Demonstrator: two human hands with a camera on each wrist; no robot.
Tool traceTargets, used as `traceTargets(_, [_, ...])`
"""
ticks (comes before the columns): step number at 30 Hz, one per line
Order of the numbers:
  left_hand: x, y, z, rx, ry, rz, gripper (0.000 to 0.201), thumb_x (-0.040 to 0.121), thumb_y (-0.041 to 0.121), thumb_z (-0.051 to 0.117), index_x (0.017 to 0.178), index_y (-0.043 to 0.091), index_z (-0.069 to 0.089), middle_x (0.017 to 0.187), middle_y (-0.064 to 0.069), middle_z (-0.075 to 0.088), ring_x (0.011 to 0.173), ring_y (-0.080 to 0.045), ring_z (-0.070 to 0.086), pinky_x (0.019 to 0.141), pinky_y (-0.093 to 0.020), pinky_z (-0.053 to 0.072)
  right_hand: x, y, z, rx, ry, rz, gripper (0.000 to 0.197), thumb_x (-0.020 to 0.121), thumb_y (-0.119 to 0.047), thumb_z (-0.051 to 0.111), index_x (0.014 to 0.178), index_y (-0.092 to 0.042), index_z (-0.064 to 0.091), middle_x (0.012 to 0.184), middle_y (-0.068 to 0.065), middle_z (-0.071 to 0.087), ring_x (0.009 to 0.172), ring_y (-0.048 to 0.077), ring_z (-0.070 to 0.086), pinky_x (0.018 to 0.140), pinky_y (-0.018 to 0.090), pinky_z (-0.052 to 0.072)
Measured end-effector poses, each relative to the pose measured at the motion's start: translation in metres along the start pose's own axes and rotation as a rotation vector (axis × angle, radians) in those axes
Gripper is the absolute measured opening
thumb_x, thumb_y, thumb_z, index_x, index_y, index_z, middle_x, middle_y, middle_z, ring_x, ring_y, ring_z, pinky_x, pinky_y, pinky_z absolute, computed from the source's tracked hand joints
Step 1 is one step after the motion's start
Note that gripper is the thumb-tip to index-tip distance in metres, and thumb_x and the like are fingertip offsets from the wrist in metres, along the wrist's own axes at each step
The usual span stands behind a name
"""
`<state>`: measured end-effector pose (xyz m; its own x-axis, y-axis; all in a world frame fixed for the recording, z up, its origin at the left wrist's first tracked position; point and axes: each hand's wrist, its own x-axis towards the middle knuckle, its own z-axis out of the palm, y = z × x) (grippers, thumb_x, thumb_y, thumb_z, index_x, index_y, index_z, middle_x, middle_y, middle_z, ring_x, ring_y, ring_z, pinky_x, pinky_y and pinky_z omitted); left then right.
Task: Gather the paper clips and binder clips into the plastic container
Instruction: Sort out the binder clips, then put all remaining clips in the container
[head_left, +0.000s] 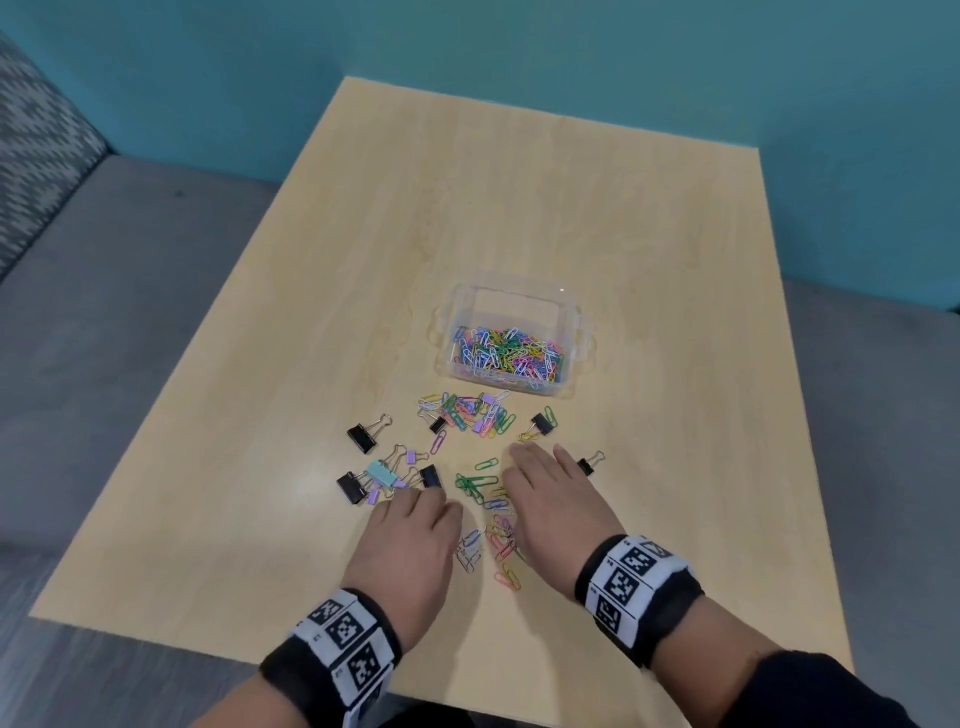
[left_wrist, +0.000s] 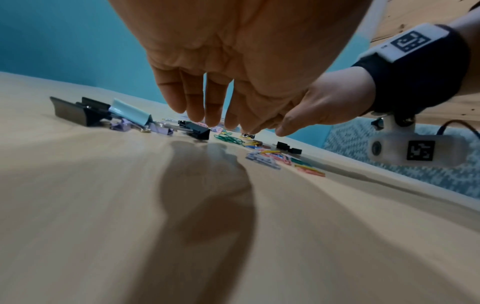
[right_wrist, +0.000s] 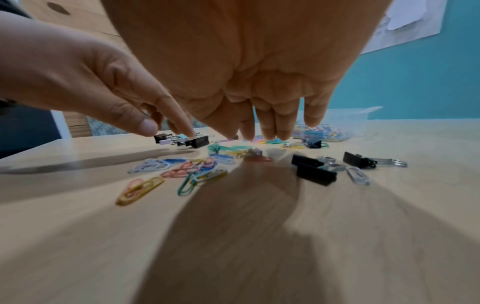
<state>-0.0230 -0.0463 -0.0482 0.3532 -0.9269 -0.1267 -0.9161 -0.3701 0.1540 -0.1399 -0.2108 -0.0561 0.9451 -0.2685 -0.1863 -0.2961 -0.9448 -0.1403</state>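
Both hands are hovering palm-down with fingers loosely spread and holding nothing, the left hand (head_left: 410, 535) just beside the pile of black, mint and lilac binder clips (head_left: 384, 475), the right hand (head_left: 550, 493) over the scattered colourful paper clips (head_left: 493, 519) toward the worktop's near edge. The clear plastic container (head_left: 511, 338) is sitting mid-worktop, already partly full of clips. Looks like the sweep-together step, so next I'd guess they're cupping the loose ones inward and scooping a handful.

Both hands (head_left: 410, 540) (head_left: 550, 499) palm-down, fingers extended

Black wristbands (head_left: 644, 597) bearing white tags with black square codes; dark sleeves (head_left: 810, 691) behind them.
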Motion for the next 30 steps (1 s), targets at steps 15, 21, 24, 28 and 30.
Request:
traceTargets(15, [0.037,0.033,0.012,0.149,-0.158,0.026,0.053,0.08,0.03,0.039,0.124,0.007,0.058,0.129,-0.011,0.058,0.121,-0.029,0.052,0.106,-0.046,0.031,0.004,0.017,0.003,-0.017,-0.012,-0.069,0.058,0.081,-0.018,0.033,0.135,0.001,0.039,0.142,0.026,0.039,0.134,0.04,0.035,0.113,0.051,0.023])
traceTargets(21, [0.032,0.034,0.01,0.115,-0.139,0.043,0.047,0.084,0.03,0.04,0.123,0.01,0.059,0.13,-0.008,0.057,0.122,-0.027,0.051,0.106,-0.046,0.027,-0.013,0.029,-0.002,0.07,0.02,-0.143,0.051,0.074,-0.011,0.047,0.124,-0.006,0.051,0.133,0.014,0.05,0.129,0.032,0.041,0.11,0.048,0.03])
traceTargets(24, [0.046,0.034,0.008,0.102,-0.159,0.079,0.049,0.086,0.032,0.037,0.126,0.012,0.057,0.133,-0.006,0.055,0.123,-0.026,0.049,0.105,-0.044,0.037,-0.005,0.045,-0.008,0.104,0.068,0.014,0.05,0.072,-0.009,0.044,0.12,-0.009,0.056,0.128,0.01,0.054,0.125,0.032,0.045,0.109,0.046,0.033])
traceTargets(28, [0.07,0.031,0.0,0.085,-0.207,0.121,0.054,0.093,0.028,0.037,0.144,0.012,0.029,0.154,-0.007,0.025,0.138,-0.028,0.025,0.111,-0.043,0.023,0.004,0.054,-0.015,0.041,0.05,0.081,0.044,0.073,-0.01,0.055,0.117,-0.013,0.058,0.12,0.008,0.058,0.115,0.032,0.05,0.102,0.045,0.038])
traceTargets(30, [0.082,0.026,-0.004,0.09,-0.233,0.164,0.058,0.094,0.025,0.036,0.148,0.014,0.015,0.158,-0.003,0.008,0.142,-0.026,0.01,0.112,-0.042,0.017,0.006,0.053,-0.016,-0.007,0.005,0.06,0.047,0.071,-0.013,0.057,0.118,-0.016,0.056,0.119,0.007,0.057,0.114,0.033,0.049,0.101,0.048,0.037])
